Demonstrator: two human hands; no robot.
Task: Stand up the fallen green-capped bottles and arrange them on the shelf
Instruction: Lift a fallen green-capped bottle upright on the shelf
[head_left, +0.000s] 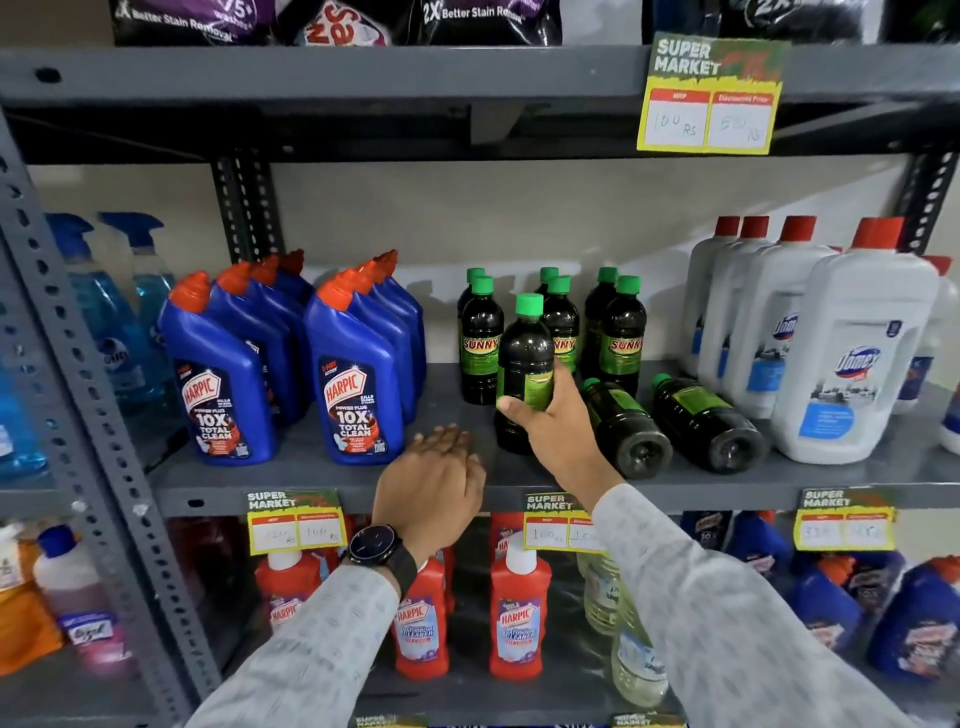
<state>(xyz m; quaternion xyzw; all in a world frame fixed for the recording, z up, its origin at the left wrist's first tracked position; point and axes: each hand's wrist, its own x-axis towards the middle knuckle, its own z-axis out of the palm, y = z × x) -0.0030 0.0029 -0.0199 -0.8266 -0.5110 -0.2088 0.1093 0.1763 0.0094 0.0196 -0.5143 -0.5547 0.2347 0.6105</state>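
Observation:
My right hand (553, 423) grips a dark green-capped bottle (524, 353), held upright at the front of the grey shelf (311, 473). Behind it stand several upright green-capped bottles (480, 343) in rows. Two more green-capped bottles lie on their sides to the right, bases toward me: one (626, 428) just beside my right wrist, the other (709, 423) further right. My left hand (434, 486) rests palm down on the shelf's front edge, fingers spread, holding nothing; a black watch sits on its wrist.
Blue Harpic bottles (358, 374) stand to the left of the green-capped group, white Domex bottles (852, 353) to the right. Blue spray bottles (119, 312) are at the far left. Red Harpic bottles (519, 613) fill the shelf below. Price tags hang on the shelf edges.

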